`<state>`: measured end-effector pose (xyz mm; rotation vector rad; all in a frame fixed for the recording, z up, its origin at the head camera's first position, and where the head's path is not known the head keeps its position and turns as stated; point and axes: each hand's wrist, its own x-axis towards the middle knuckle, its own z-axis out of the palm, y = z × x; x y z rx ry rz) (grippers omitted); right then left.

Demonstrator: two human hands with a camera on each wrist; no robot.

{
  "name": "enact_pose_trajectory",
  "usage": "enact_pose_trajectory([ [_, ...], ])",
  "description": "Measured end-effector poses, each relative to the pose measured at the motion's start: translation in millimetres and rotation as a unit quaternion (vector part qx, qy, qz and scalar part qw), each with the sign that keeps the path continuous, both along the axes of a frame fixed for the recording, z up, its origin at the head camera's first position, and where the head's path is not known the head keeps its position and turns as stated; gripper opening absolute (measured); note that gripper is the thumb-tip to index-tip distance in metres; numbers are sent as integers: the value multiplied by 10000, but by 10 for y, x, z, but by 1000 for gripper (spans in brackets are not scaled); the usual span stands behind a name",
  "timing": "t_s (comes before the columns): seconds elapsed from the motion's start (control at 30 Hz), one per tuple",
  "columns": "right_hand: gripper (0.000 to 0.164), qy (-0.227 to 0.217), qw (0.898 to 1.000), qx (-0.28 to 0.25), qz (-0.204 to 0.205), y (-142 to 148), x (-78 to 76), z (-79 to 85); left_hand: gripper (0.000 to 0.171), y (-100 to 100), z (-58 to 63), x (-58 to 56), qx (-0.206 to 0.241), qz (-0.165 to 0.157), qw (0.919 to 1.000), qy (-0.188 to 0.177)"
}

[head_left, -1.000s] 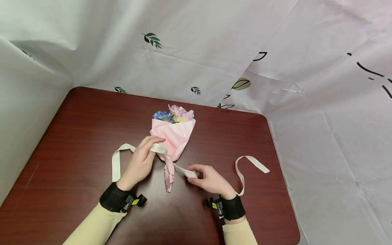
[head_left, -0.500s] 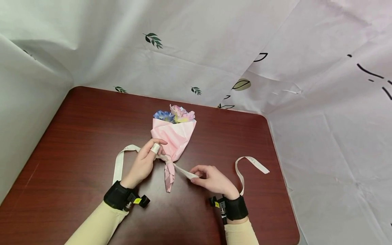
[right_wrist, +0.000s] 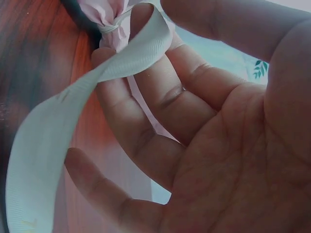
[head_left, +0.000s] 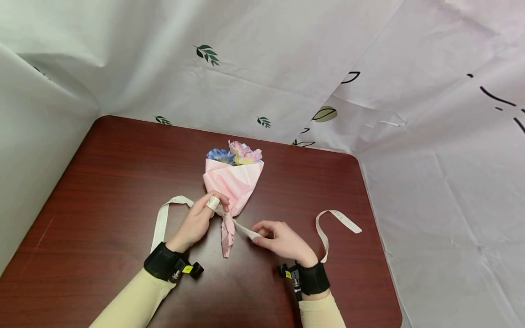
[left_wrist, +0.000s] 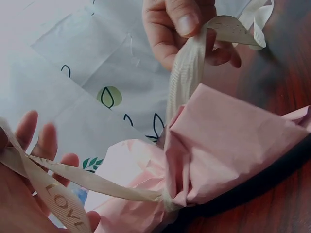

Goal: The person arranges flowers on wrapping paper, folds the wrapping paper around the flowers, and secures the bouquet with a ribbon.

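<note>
A bouquet (head_left: 234, 182) of blue and pink flowers in pink paper lies on the table, its neck tied with a cream ribbon (head_left: 247, 231). At the neck's left side my left hand (head_left: 196, 224) holds one ribbon end, looped over its fingers; the lettering "LOVE" shows on that ribbon in the left wrist view. Right of the stem, my right hand (head_left: 283, 240) pinches the other end between thumb and fingers, drawn out from the knot. In the right wrist view the ribbon crosses the fingertips (right_wrist: 104, 58). The knot is partly hidden by the paper folds.
A ribbon tail (head_left: 162, 222) curves over the table (head_left: 123, 182) left of the left hand; another tail (head_left: 339, 219) lies to the right. White printed cloth (head_left: 262, 68) hangs behind the table and at its sides. Each wrist wears a black strap with a camera.
My left hand has moved slightly right and down toward the bouquet's neck, the ribbon now wrapping its finger. The right hand has shifted only slightly, still pinching its ribbon end.
</note>
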<state>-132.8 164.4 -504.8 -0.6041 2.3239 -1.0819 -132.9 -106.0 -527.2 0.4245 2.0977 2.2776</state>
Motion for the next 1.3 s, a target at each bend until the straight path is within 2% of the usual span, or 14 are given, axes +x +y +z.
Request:
enact_pose_trajectory([
  [0.07, 15, -32, 10000, -35, -2, -5, -3, 14, 36, 16, -15, -1, 97, 6, 9999, 51],
  [0.23, 15, -63, 10000, -58, -12, -15, -11, 19, 31, 35, -32, -1, 138, 265, 9993, 238],
  [0.4, 15, -43, 10000, 3, -10, -13, -9, -7, 26, 20, -53, 11, 305, 143, 9994, 116],
  [0.47, 15, -32, 10000, 22, -16, -11, -8, -13, 35, 14, -69, 16, 444, 73, 9989, 87],
  [0.57, 16, -20, 10000, 40, -35, -8, -7, -17, 61, 13, -92, 22, 621, -13, 9979, 167],
  [0.63, 15, -10, 10000, 42, -63, -5, -5, -17, 57, 26, -98, 26, 352, 85, 9991, 217],
  [0.7, 15, 3, 10000, 44, -83, -4, -3, -16, 48, 45, -104, 27, -207, 321, 9989, 262],
  [0.8, 16, 15, 9999, 39, -95, -8, -2, -13, 38, 87, -112, 27, -1124, 759, 9904, 265],
  [0.87, 16, 4, 10000, 21, -82, -15, -1, -9, 33, 115, -126, 26, -1456, 949, 9844, 294],
  [1.1, 15, -6, 10000, -18, -52, -33, 5, -4, 13, 175, -179, 22, -1039, 1035, 9871, 646],
  [1.23, 15, -16, 10000, -24, -84, -37, 9, -9, 8, 160, -181, 32, -882, 1369, 9843, 678],
  [1.3, 16, -35, 9999, -25, -123, -35, 9, -11, 8, 144, -177, 38, -582, 1508, 9852, 577],
])
